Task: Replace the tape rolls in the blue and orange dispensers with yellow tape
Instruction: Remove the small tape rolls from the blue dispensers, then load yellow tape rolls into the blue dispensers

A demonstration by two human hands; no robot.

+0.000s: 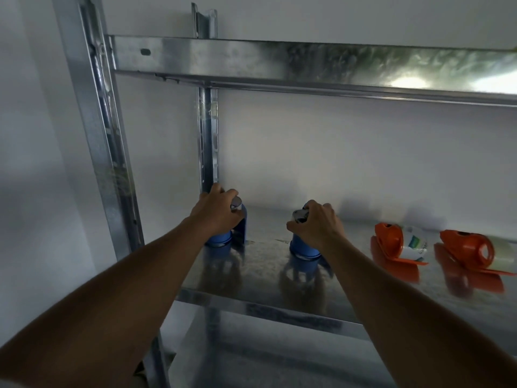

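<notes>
Galvanised shelf (349, 278), white wall (335, 152), dispensers gripped

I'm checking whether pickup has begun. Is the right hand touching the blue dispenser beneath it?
Touching. The head view shows the right hand with its fingers curled over the top of the right blue dispenser, which stands on the metal shelf.

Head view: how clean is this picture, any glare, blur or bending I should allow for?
Head view: dim and soft all over; bright glare on the upper shelf beam at right; the orange dispensers look smeared; wide-angle lens bows the near upright; both hands on the blue dispensers are fairly clear.
</notes>
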